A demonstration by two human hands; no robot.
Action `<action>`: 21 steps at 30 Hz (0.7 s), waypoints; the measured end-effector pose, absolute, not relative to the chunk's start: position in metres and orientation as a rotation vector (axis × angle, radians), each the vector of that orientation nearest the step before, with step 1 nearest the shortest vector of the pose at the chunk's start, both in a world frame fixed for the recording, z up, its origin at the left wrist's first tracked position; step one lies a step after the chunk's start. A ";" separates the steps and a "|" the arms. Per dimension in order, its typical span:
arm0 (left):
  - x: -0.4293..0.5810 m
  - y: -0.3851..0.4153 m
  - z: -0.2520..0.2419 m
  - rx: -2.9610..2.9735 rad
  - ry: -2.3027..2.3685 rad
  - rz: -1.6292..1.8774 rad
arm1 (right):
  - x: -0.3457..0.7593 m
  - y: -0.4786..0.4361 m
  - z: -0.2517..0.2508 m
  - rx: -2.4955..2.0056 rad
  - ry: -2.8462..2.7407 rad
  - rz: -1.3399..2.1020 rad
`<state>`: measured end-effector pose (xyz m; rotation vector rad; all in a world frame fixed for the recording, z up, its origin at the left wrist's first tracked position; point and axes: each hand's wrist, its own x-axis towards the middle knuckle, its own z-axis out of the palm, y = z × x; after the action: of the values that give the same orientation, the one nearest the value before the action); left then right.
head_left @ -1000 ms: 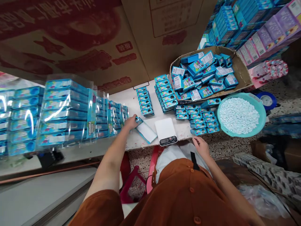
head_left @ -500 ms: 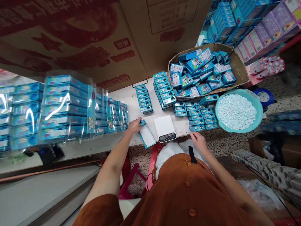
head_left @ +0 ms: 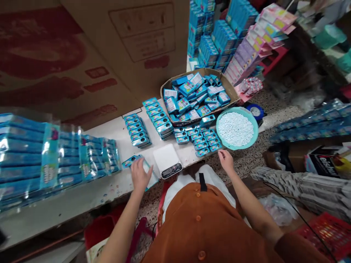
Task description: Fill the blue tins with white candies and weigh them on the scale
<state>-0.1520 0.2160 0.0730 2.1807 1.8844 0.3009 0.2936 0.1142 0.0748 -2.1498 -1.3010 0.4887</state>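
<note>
My left hand [head_left: 140, 175] rests over a white card with a blue border [head_left: 149, 171] at the table's front edge. A small blue tin [head_left: 131, 161] lies at the card's far end, right beside my fingers. To the right stands a white digital kitchen scale [head_left: 167, 160]. My right hand [head_left: 226, 160] sits at the table's front edge, lightly curled and holding nothing, just below neat rows of blue tins [head_left: 197, 140]. Two further columns of blue tins [head_left: 137, 129] stand behind the scale.
A cardboard tray of loose blue tins [head_left: 199, 95] stands at the back, next to a teal bowl of white mints [head_left: 237, 128]. Shrink-wrapped blue packs [head_left: 41, 157] fill the table's left side. Large cardboard cartons [head_left: 95, 54] rise behind it.
The whole view has swung, so the table sits further left. My left hand has moved from the tin's end onto the card, and the tin now lies beside my fingers.
</note>
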 end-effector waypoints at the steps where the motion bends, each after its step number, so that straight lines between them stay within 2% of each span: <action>1: -0.132 0.206 0.073 2.169 1.840 0.344 | 0.312 0.115 0.074 -2.172 -1.275 0.440; 6: -0.012 0.178 0.074 2.132 1.573 0.455 | 0.396 0.131 0.070 -2.221 -1.287 0.256; 11: 0.092 0.178 0.065 2.181 1.368 0.365 | 0.446 0.155 0.059 -2.220 -1.384 0.192; 16: 0.133 0.174 0.043 2.127 1.514 0.243 | 0.468 0.159 0.047 -2.164 -1.525 0.269; 21: 0.140 0.166 0.041 2.105 1.535 0.084 | 0.481 0.155 0.041 -2.139 -1.591 0.269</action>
<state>0.1404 0.1662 0.0410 2.1045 1.5352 0.0840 0.4808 0.1552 0.0412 -2.1391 -1.5914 0.2692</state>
